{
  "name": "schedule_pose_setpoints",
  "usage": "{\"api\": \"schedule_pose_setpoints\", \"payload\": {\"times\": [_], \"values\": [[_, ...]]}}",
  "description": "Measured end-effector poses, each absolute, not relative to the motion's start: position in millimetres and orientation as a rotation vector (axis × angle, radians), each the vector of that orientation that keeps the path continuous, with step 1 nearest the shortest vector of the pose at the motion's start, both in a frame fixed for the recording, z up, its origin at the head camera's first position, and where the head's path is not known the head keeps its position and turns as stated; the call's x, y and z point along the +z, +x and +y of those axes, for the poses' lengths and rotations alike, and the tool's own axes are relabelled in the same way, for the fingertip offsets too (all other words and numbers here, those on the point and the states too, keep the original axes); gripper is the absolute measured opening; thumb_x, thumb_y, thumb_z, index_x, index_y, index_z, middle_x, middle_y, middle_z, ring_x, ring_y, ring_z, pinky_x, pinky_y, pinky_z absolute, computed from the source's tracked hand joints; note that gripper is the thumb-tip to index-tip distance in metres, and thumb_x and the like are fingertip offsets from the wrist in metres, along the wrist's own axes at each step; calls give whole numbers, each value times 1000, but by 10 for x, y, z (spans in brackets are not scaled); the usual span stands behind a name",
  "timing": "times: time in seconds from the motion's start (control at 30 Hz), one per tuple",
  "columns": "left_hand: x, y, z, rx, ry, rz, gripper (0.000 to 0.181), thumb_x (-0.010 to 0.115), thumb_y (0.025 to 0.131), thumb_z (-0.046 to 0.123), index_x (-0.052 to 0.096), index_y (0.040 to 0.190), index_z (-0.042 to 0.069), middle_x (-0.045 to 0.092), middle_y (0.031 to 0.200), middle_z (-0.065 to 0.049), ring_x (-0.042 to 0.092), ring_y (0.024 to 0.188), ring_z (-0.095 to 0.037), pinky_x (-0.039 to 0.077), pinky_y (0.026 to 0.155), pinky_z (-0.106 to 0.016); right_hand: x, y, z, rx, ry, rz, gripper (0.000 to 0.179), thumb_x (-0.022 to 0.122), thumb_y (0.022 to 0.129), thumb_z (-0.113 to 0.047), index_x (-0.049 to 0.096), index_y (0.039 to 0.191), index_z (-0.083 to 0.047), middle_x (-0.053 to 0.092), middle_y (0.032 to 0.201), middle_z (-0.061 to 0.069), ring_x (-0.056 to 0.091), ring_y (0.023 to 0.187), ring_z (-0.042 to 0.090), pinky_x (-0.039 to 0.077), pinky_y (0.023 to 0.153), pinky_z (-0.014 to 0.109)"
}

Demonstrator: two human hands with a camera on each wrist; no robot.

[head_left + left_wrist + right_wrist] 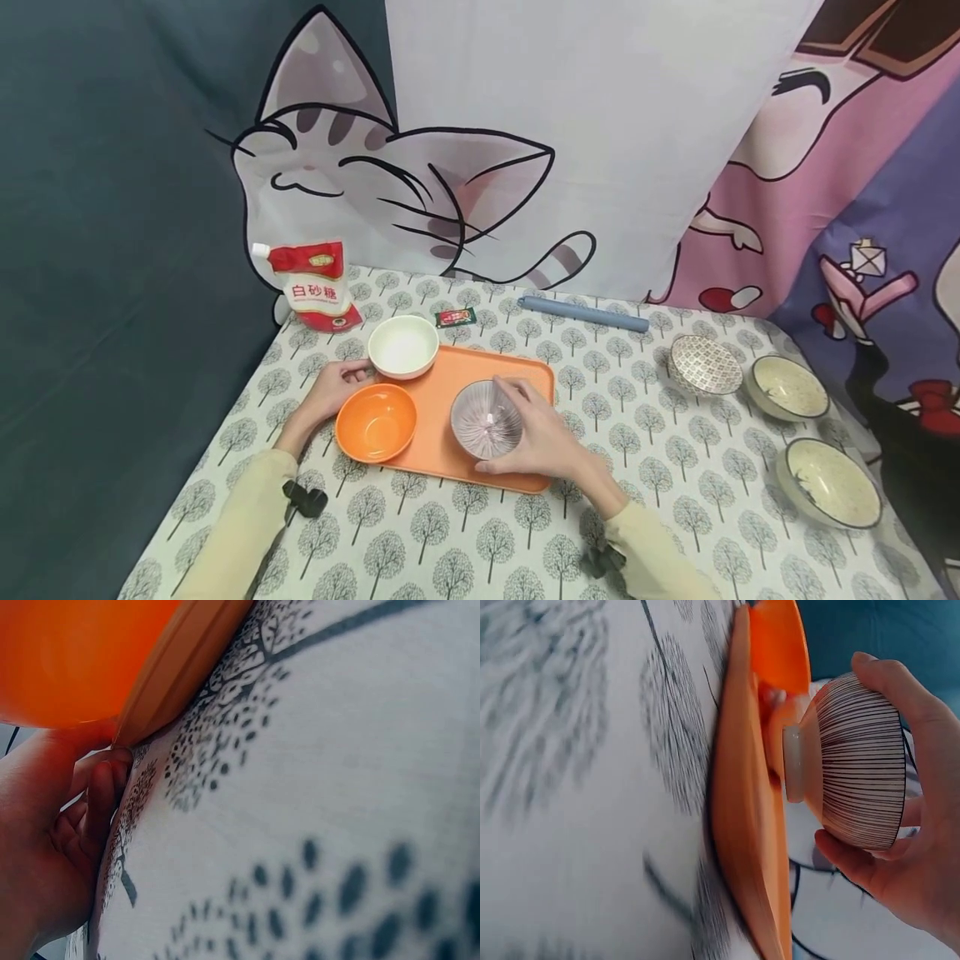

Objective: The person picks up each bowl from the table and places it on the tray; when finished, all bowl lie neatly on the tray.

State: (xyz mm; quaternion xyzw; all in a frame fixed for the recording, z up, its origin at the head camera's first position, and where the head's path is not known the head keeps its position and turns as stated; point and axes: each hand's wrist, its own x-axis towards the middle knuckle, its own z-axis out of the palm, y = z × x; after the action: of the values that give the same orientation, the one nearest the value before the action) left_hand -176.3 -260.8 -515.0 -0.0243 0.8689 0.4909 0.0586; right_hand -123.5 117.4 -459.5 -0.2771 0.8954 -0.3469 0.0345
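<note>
The purple-grey striped bowl is gripped across its rim by my right hand. In the right wrist view, a gap shows between the foot of this striped bowl and the orange tray, so it hangs just above the tray's right part. My left hand is at the left edge of the orange tray. Its thumb and fingers pinch that edge in the left wrist view, partly hidden under an orange bowl. That orange bowl and a white bowl stand on the tray's left side.
A red-and-white sugar pouch stands at the back left. Behind the tray lie a small green-and-red packet and a blue-grey stick-like object. At right are a patterned bowl and two cream bowls.
</note>
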Motion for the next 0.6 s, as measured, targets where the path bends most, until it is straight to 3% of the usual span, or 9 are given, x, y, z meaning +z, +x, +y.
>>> {"api": "schedule_pose_setpoints", "payload": {"times": [0.6], "values": [[-5124,-1765,-2612,1517,-34,2606,53,72,95,23,58,137,-6,67,90,-10,56,73,-11,49,67,-21,-4667,-1203,693,-923,-1017,2638,134,94,57,-59,26,160,-7,39,155,11,43,141,26,38,115,52]]}}
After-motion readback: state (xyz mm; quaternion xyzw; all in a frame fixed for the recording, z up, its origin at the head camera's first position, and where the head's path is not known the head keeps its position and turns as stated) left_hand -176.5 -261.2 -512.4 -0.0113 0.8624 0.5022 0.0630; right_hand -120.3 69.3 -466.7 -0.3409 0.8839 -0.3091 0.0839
